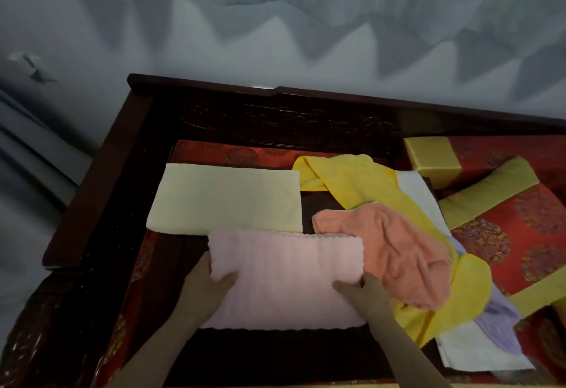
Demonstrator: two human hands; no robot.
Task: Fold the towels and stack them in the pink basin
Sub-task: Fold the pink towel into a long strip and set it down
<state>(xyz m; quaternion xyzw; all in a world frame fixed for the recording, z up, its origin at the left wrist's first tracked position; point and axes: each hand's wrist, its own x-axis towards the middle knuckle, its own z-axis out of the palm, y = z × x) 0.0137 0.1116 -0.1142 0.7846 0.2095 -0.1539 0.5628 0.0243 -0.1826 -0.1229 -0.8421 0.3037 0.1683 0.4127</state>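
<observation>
Grip: my left hand pinches the left edge of the pale pink ribbed terry towel, thumb on top and fingers tucked under it. My right hand holds the right edge the same way, though its fingers are mostly hidden. The towel lies as a flat, folded rectangle on the dark carved wooden bench, nearest to me. The pink basin is not in view.

Risks, as I judge them:
- Only the two edges are held, so the soft middle can sag on lifting and the layers can slide apart.
- The right edge touches the crumpled salmon terry towel, which could snag and drag along.
- The basin's place is unknown from here, so any carry goes unsighted.

Materials:
- The pink towel is plush, with parallel ribs and wavy hems.
- The pale yellow folded towel lies flat and crisp-edged just behind it (a finished fold, it seems).
- The bright yellow ribbed towel sprawls limp over the white flat towel and the lilac ribbed towel.
- The red and gold brocade cushion looks smooth and slippery.
</observation>
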